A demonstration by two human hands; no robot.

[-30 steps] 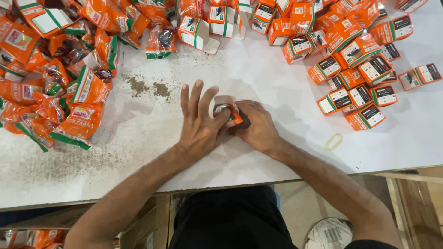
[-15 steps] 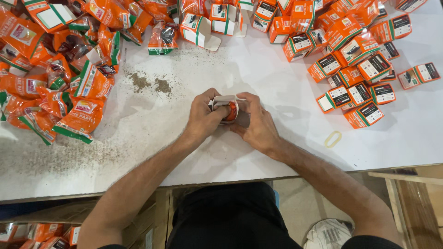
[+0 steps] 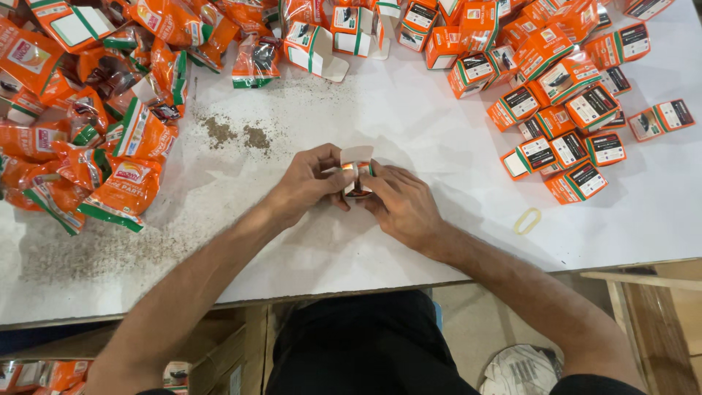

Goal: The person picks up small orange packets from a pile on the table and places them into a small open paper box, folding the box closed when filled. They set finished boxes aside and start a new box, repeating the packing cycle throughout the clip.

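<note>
Both my hands meet at the middle of the white table (image 3: 409,241) around one small orange and white carton (image 3: 357,170). My left hand (image 3: 311,183) grips its left side with curled fingers. From the right, my right hand (image 3: 401,203) holds the carton too, fingertips pressed to its side. The carton's white top flap stands open above my fingers. An orange packet shows inside it, mostly hidden by my fingers.
A heap of orange foil packets (image 3: 95,124) lies at the left. Several filled orange cartons (image 3: 563,95) pile at the right and back. Brown spilled powder (image 3: 234,135) dusts the table left of my hands. A yellow rubber band (image 3: 526,220) lies near the front right edge.
My left hand, spread flat a second ago, has closed on the carton. The carton has turned upright and its white flap now stands open.
</note>
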